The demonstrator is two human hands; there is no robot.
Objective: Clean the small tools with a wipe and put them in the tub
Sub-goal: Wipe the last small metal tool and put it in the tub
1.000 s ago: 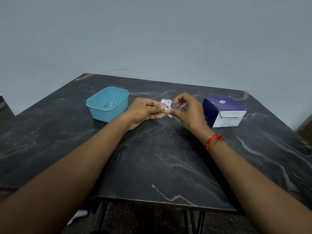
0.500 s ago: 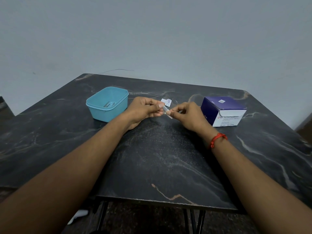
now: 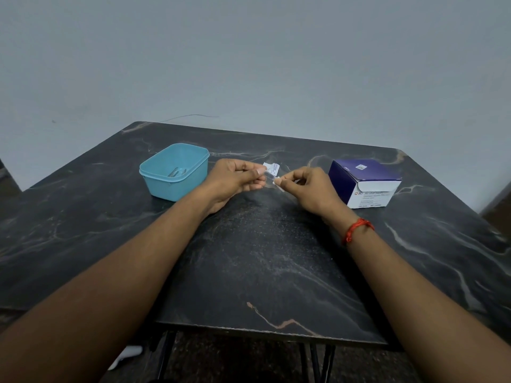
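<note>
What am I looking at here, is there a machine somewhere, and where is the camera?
There is no machine: these are a person's two bare arms, seen from a camera worn on their head, looking forward and down. A dark marbled table holds a blue tub on the left, with small metal tools inside, and a purple-and-white box on the right. The left hand and right hand pinch a small white packet between them, above the table, between tub and box; whether it is torn open is too small to tell. A red thread circles the right wrist.

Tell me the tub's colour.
The tub is light blue, seen best in the head view.
</note>
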